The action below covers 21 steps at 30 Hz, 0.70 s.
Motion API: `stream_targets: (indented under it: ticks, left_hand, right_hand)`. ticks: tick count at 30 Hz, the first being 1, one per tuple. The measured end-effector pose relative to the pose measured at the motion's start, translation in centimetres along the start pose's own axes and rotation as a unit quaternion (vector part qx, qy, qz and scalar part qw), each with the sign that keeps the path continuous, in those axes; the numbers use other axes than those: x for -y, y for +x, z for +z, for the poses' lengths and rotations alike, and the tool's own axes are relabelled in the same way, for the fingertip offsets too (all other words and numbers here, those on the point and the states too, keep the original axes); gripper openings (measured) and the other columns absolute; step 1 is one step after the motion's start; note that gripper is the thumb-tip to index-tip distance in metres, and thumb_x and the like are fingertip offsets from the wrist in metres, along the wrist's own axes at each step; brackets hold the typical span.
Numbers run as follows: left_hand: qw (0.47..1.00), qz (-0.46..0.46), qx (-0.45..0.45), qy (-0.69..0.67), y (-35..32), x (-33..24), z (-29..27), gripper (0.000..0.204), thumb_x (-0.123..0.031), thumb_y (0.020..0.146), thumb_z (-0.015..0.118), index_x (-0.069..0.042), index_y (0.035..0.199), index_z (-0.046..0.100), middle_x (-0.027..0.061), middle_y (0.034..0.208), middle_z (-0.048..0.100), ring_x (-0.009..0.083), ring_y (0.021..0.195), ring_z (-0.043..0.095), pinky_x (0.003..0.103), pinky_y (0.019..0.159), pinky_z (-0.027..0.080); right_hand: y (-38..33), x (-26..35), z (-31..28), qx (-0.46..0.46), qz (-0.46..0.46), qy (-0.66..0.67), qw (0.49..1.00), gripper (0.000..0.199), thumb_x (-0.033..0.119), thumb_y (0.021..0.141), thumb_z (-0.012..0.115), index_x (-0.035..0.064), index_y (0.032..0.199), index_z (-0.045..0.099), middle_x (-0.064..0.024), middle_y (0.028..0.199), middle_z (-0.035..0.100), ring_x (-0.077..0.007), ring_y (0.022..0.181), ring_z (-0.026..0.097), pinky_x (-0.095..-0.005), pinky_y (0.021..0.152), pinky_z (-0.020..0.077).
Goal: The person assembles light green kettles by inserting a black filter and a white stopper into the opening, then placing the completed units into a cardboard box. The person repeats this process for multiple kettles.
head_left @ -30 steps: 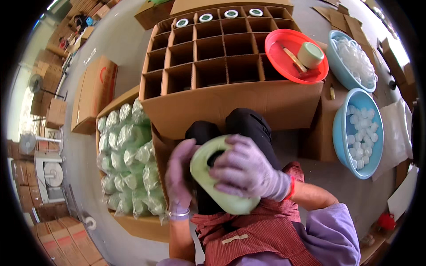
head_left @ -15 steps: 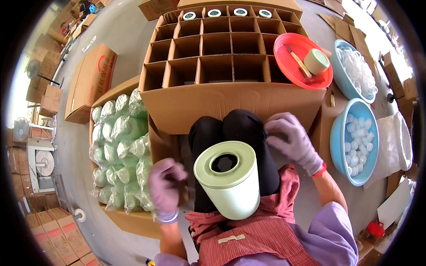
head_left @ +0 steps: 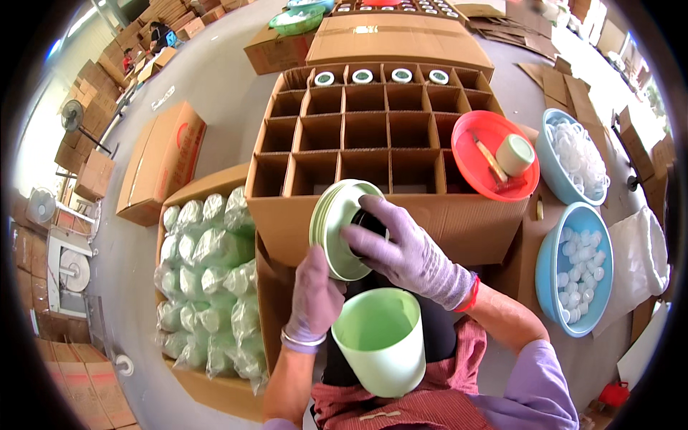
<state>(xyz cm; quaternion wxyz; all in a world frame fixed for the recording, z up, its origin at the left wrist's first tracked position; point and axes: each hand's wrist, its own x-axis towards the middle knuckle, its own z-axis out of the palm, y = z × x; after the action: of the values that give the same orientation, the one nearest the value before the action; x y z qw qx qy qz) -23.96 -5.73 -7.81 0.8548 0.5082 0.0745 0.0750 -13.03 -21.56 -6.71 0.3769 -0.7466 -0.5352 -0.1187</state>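
Observation:
Above my lap a round pale green lid [head_left: 333, 233] is tipped on its side, with ridges round its rim and a black centre. My left hand [head_left: 315, 297] closes on its lower left rim. Across its face, my right hand [head_left: 416, 258] bends its fingers over the black centre, somewhat blurred. Both hands wear light purple gloves. Below them the pale green cylindrical container [head_left: 387, 351] stands on my lap, tilted a little, its mouth uncovered and its smooth inside showing.
Ahead is a divided cardboard box [head_left: 365, 154] with several white-topped pieces in its far row. A red basin [head_left: 459, 165] on it holds a hammer and a small green cup. Bagged green containers [head_left: 208, 279] fill a left carton. Two blue basins [head_left: 548, 287] at right hold plastic parts.
The lid has come off the container and is now lifted and tipped in my hands, which were apart and empty. The view has tilted up, showing more of the far floor.

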Motion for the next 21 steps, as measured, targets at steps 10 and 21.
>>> stream_targets:
  ticks: [10,21]
  left_hand:
    - [0.995,0.072,-0.040,-0.049,4.7,4.4,-0.1,0.057,-0.030,0.103,0.052,-0.006,0.151,0.035,0.0091,0.145,0.047,0.0180,0.128,0.051,0.034,0.106,0.042]
    - [0.688,0.327,-0.020,0.647,10.5,4.3,-0.8,0.053,-0.015,0.079,0.073,-0.034,0.128,0.064,0.0181,0.142,0.047,0.0456,0.129,0.041,0.066,0.108,0.028]
  right_hand:
    - [5.3,-5.8,0.3,-0.025,-0.013,0.083,0.996,0.065,0.026,0.088,0.070,0.0045,0.143,0.044,-0.0252,0.126,0.049,-0.0420,0.110,0.058,-0.0425,0.089,0.0536]
    - [7.0,-15.0,-1.1,0.150,0.268,0.215,0.927,0.037,0.027,0.098,0.055,0.0048,0.127,0.058,-0.0238,0.096,0.068,-0.0404,0.082,0.069,-0.0435,0.072,0.0558]
